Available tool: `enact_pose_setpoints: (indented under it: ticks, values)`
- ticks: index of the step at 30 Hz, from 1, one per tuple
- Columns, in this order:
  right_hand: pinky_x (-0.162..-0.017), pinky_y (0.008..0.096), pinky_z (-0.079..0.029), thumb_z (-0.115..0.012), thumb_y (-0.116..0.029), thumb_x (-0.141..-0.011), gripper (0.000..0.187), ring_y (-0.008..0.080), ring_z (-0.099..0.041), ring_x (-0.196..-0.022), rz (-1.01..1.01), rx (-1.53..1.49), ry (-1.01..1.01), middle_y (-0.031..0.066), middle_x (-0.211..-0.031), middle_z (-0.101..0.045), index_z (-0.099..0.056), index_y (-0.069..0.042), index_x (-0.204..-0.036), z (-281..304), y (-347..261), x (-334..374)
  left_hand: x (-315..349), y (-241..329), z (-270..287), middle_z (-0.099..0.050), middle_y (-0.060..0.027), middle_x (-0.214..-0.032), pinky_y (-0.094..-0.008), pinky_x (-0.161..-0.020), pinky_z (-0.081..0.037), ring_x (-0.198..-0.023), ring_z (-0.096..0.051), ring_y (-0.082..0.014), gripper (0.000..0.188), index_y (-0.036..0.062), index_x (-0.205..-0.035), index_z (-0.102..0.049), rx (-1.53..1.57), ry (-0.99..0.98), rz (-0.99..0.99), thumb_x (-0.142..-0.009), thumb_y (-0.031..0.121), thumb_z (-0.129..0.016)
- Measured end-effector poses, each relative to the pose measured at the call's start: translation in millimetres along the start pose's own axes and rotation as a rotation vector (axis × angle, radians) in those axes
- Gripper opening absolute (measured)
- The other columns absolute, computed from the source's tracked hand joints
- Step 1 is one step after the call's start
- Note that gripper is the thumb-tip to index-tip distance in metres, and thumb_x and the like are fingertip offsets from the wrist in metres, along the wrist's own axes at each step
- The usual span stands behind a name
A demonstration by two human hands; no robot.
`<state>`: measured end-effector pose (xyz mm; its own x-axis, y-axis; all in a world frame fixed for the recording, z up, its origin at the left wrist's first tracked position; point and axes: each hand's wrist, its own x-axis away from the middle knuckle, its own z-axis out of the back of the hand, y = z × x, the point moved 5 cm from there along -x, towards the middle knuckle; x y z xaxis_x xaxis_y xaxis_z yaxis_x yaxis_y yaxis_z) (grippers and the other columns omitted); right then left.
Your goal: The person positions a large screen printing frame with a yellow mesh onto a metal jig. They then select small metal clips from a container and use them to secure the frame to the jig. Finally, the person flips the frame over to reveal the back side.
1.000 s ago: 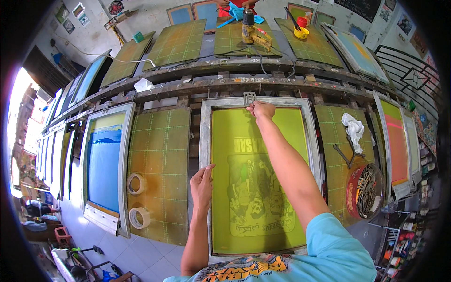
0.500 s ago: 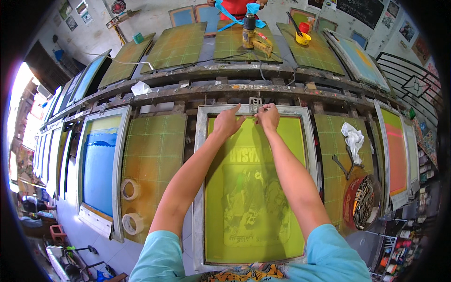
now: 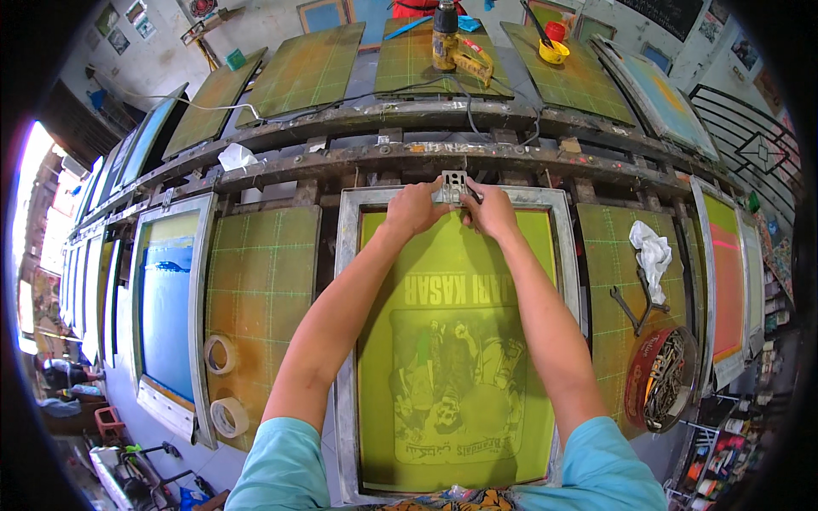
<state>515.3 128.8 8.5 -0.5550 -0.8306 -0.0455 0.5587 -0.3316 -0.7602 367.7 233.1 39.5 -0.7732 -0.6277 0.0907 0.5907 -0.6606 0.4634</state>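
Two rolls of tape (image 3: pixel 223 354) on the green worktop (image 3: pixel 264 289), well off to the left of the left hand. One more framed screen with a blue middle (image 3: pixel 167 298) further left still. A crumpled white rag (image 3: pixel 653 254) to the right of the right hand, with a dark metal wrench (image 3: pixel 632 305) just below the rag. A round red tin full of metal bits (image 3: pixel 660 379) lower down on that side, near the right elbow. A brown bottle (image 3: pixel 444 34) and a small yellow cup (image 3: pixel 553 53) far up past both hands, on the boards beyond the rusty metal rail (image 3: pixel 358 162). A bit of white paper (image 3: pixel 235 157) on that rail, up and to the left.

Nothing between the camera and the hands but the two bare forearms, lying over the big screen.

Big yellow-green printing screen in a grey frame (image 3: pixel 456 358) right under both arms, flat, with a dark picture on the mesh. Small metal clamp (image 3: pixel 454 186) at the middle of the top edge of the frame.

Left hand (image 3: pixel 415 209) curled, fingers pressed on the clamp and the top edge of the frame. Right hand (image 3: pixel 489 209) curled too, thumb and fingers pinching the clamp from the other side. Both hands close together, almost touching.
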Motion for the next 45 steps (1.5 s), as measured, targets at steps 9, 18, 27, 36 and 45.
enact_pose_setpoints:
  ticks: [9, 18, 27, 36, 45]
  values:
    - [-0.079, 0.0448, -0.056, -0.064, -0.030, -0.096, 0.048, 0.0318, -0.072, -0.070, -0.091, 0.051, -0.072, 0.0125, -0.065, -0.070, -0.059, -0.008, -0.139, -6, -29, 6, -18, -15, 1, -0.072, -0.0218, -0.110, -0.0480, -0.090, -0.054, -0.104, -0.069, -0.0395, 0.074, 0.0227, -0.145, -0.055, -0.030, 0.031, -0.001, -0.080, 0.048, -0.079]
    - [-0.073, 0.0417, -0.057, -0.070, -0.038, -0.093, 0.053, 0.0265, -0.073, -0.067, 0.016, 0.270, -0.288, 0.0107, -0.066, -0.071, -0.058, -0.023, -0.143, 15, -38, -6, -6, -9, 8, -0.072, -0.0235, -0.108, -0.0467, -0.089, -0.055, -0.100, -0.071, -0.0392, 0.062, 0.0109, -0.137, -0.060, 0.067, 0.143, 0.045, -0.084, 0.038, -0.077]
    - [-0.082, 0.0394, -0.056, -0.076, -0.048, -0.084, 0.060, 0.0239, -0.073, -0.068, 0.024, 0.290, -0.316, 0.0080, -0.069, -0.073, -0.063, -0.024, -0.137, 26, -37, -17, 69, 52, -58, -0.064, -0.0199, -0.099, -0.0496, -0.087, -0.046, -0.096, -0.059, -0.0367, 0.015, 0.0046, -0.098, -0.062, 0.132, 0.212, -0.412, -0.087, 0.013, -0.057]
    - [-0.062, 0.0373, -0.055, -0.080, -0.044, -0.084, 0.060, 0.0221, -0.068, -0.054, 0.060, 0.227, -0.268, 0.0093, -0.065, -0.070, -0.064, -0.015, -0.133, 25, -30, -17, 74, 55, -46, -0.063, -0.0114, -0.124, -0.0460, -0.100, -0.042, -0.120, -0.052, -0.0350, 0.018, 0.0074, -0.101, -0.067, 0.156, 0.310, -0.579, -0.085, 0.015, -0.066]
    - [-0.088, 0.0482, -0.054, -0.080, -0.054, -0.078, 0.064, 0.0388, -0.069, -0.099, 0.062, 0.316, -0.239, 0.0173, -0.097, -0.074, -0.064, -0.023, -0.133, 19, -26, -23, 0, -21, -6, -0.069, -0.0123, -0.124, -0.0500, -0.109, -0.029, -0.123, -0.058, -0.0266, 0.055, 0.0078, -0.126, -0.069, 0.046, 0.364, -0.091, -0.085, 0.043, -0.076]
